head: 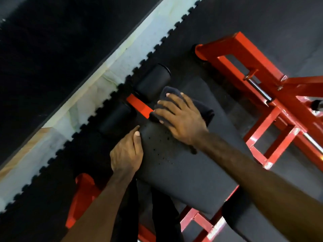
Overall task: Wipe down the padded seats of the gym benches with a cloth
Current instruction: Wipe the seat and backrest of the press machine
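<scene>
Right hand (180,117): lies flat with fingers spread, pressing a dark cloth (201,109) onto the far end of the black padded seat (178,165).
Left hand (126,153): holds the seat's left edge, thumb on top, fingers curled down the side.
Cloth: bunched under the right palm at the seat's far end, just beside the foam rollers; a bit sticks out near the wrist.
Seat: black pad with small dark specks between the two hands.
Foam rollers (153,82): two black cylinders either side of a red bar (139,105), past the seat's end.
Red frame (272,102): stands to the right on the dark floor mat (43,49).
Pale strip (111,67): runs between toothed mat edges.
</scene>
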